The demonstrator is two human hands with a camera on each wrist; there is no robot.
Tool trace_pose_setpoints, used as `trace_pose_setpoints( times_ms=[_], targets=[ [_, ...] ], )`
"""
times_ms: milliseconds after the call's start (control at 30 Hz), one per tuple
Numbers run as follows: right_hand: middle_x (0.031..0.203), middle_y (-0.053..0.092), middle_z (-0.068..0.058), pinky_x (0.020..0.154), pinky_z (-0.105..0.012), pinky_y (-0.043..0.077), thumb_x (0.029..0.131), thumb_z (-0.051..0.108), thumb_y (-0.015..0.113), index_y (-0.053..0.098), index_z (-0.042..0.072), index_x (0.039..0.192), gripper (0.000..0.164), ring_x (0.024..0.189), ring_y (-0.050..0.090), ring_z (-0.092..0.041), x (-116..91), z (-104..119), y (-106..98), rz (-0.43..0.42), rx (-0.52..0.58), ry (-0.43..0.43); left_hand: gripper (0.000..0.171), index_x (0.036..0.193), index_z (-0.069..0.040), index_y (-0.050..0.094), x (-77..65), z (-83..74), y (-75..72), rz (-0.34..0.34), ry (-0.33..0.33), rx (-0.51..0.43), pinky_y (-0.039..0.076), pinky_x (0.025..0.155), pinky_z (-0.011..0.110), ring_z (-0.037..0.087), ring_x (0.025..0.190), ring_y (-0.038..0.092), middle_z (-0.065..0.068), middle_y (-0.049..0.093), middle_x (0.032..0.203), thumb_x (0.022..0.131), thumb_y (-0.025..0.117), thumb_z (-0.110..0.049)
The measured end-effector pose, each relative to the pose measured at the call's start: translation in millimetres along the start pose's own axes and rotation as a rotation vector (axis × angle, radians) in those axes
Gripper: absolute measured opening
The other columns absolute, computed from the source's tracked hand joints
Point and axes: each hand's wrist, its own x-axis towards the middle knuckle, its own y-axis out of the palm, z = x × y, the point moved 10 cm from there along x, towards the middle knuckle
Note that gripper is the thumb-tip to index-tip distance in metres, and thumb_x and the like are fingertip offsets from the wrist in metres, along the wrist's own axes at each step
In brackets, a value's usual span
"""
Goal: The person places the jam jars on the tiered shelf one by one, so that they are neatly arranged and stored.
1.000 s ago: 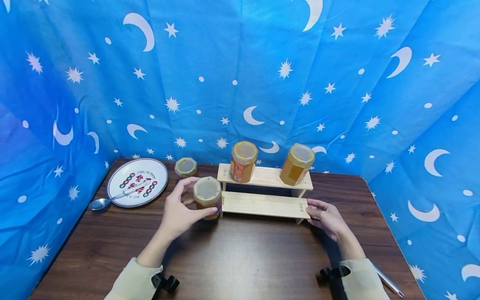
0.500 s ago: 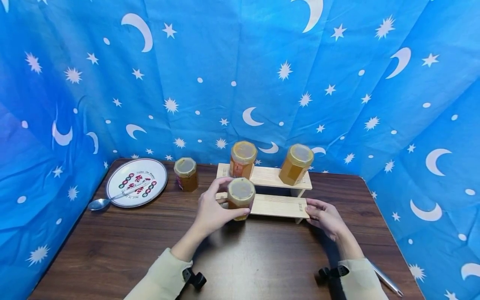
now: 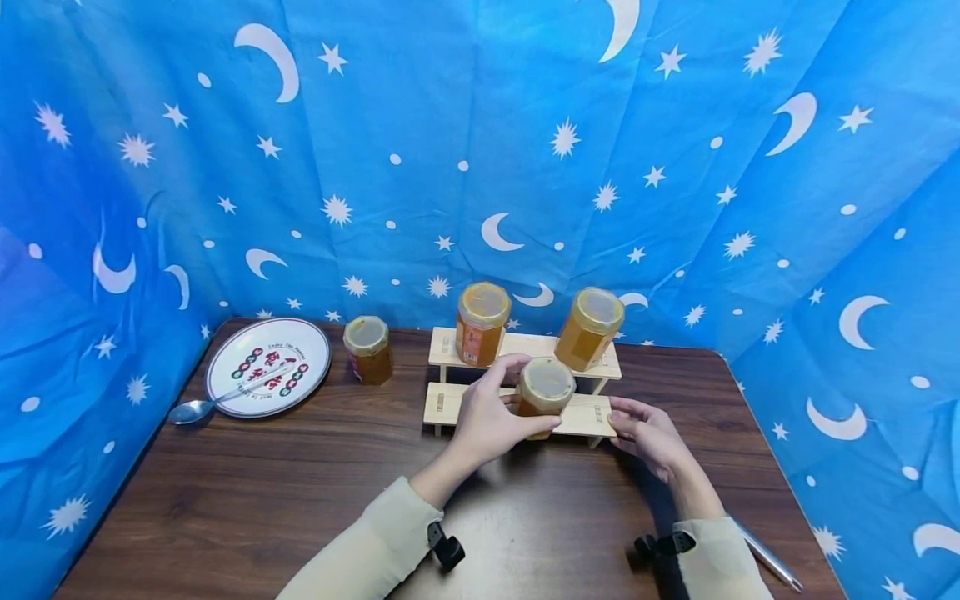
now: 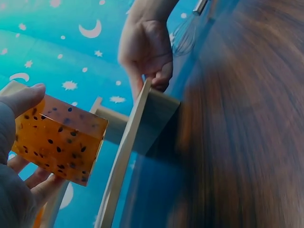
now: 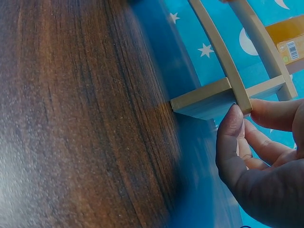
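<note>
My left hand (image 3: 491,417) grips a jar (image 3: 546,396) with a pale lid, held over the lower step of a two-step wooden rack (image 3: 450,404). In the left wrist view this jar (image 4: 59,137) is orange and full of dark seeds, with a gap between it and the step's edge. My right hand (image 3: 656,437) pinches the right end of the lower step between thumb and fingers, plain in the right wrist view on the board's corner (image 5: 242,102). Two amber jars stand on the upper step, a labelled one (image 3: 482,325) at left and another (image 3: 590,329) at right.
A smaller lidded jar (image 3: 369,352) stands on the dark wood table (image 3: 300,500) left of the rack. Further left, a spoon (image 3: 197,410) lies across a white plate (image 3: 225,367). A whisk (image 4: 187,35) lies beyond my right wrist. Blue star-and-moon cloth (image 3: 420,125) hangs behind.
My left hand has carried the jar rightward, from left of the rack to over the right half of the lower step. The right hand has kept its hold on the step's end.
</note>
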Motion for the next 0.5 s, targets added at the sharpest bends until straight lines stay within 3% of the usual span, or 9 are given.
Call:
trace_pose_setpoints(
  times_ms=[233, 500],
  targets=[
    [0.110, 0.062, -0.002, 0.082, -0.029, 0.059, 0.105, 0.007, 0.058, 0.034, -0.011, 0.154, 0.057, 0.089, 0.066, -0.009, 0, -1, 1, 0.008, 0.014, -0.005, 0.086, 0.142, -0.028, 0.054, 7.1, 0.0, 26.0, 0.013, -0.002, -0.022, 0.060, 0.085, 0.030, 0.005, 0.114, 0.062, -0.014, 0.065, 0.125, 0.070, 0.099, -0.040],
    [0.111, 0.063, -0.003, 0.082, -0.029, 0.059, 0.105, 0.008, 0.059, 0.033, -0.012, 0.154, 0.059, 0.090, 0.066, -0.008, -3, 0, 4, 0.020, 0.024, -0.015, 0.087, 0.143, -0.021, 0.054, 9.7, 2.5, 46.4, 0.020, -0.013, 0.022, 0.058, 0.085, 0.025, 0.004, 0.116, 0.060, -0.013, 0.064, 0.128, 0.070, 0.098, -0.039]
  ],
)
